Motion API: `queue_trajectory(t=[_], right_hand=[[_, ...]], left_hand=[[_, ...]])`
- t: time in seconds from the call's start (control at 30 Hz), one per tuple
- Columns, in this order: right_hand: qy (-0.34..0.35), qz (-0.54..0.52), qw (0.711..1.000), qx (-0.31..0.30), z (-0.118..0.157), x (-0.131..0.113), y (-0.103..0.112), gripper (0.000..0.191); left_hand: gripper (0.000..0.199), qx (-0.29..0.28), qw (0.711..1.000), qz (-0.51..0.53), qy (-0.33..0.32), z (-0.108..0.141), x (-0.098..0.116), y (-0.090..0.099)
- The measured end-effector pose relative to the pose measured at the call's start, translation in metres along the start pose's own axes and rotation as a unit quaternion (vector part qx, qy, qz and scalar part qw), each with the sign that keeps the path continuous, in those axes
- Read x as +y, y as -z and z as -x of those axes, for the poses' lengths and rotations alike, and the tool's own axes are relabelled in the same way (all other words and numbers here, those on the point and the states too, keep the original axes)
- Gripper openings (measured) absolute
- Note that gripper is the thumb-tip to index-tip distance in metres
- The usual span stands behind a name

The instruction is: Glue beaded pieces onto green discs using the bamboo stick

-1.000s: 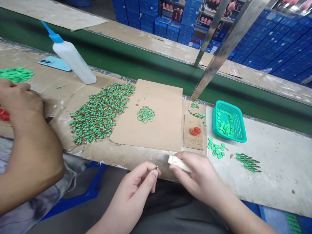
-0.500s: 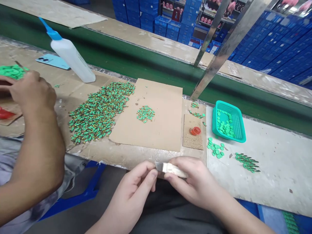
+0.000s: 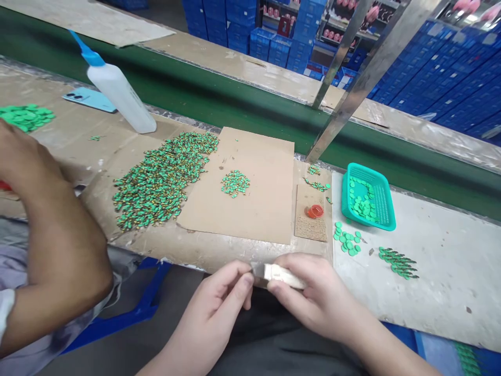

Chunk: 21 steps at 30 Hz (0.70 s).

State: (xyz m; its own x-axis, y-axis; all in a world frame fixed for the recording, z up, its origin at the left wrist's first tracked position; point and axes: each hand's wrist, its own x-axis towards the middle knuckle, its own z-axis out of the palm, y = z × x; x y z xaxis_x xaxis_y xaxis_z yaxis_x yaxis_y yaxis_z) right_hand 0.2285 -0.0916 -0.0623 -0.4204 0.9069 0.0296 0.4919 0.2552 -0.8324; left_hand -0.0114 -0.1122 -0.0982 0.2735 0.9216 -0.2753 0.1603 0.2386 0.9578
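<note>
My right hand [image 3: 309, 287] is closed around the pale wrapped handle of a small knife [image 3: 279, 273], its short metal blade pointing left. My left hand [image 3: 227, 295] pinches at the blade's tip; whatever is between the thumb and finger is hidden. Both hands are low, at the table's front edge above my lap. Beyond them lies a cardboard sheet [image 3: 258, 214] with a small heap of green and dark pieces [image 3: 235, 183]. To its right, a red cap [image 3: 314, 211] rests on a small cardboard piece [image 3: 310, 228].
A large pile of green-and-dark pieces [image 3: 156, 188] spreads at left, near a white squeeze bottle [image 3: 121, 96] and a phone [image 3: 90, 98]. At right are a teal basket [image 3: 387, 209], loose green discs [image 3: 347, 240] and a row of pieces [image 3: 398, 262]. A co-worker's arm [image 3: 66, 230] reaches in from the left.
The co-worker's hand has moved left and down, away from the pile of green discs. My hands keep nearly the same hold, with the knife shifted slightly right.
</note>
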Motion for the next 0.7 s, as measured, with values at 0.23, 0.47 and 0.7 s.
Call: queue_trajectory(t=[0.23, 0.47, 0.7], right_hand=[[0.001, 0.026, 1.000, -0.014, -0.001, -0.002, -0.004, 0.023], [-0.015, 0.038, 0.997, 0.069, 0.000, 0.003, 0.005, 0.016], [-0.004, -0.002, 1.000, -0.014, 0.002, -0.011, -0.002, 0.019]], left_hand=[[0.058, 0.007, 0.999, -0.022, -0.023, 0.000, 0.002, 0.001], [0.052, 0.032, 0.995, -0.066, -0.065, 0.001, 0.006, 0.000], [0.048, 0.040, 0.995, -0.067, -0.067, 0.001, 0.004, 0.001]])
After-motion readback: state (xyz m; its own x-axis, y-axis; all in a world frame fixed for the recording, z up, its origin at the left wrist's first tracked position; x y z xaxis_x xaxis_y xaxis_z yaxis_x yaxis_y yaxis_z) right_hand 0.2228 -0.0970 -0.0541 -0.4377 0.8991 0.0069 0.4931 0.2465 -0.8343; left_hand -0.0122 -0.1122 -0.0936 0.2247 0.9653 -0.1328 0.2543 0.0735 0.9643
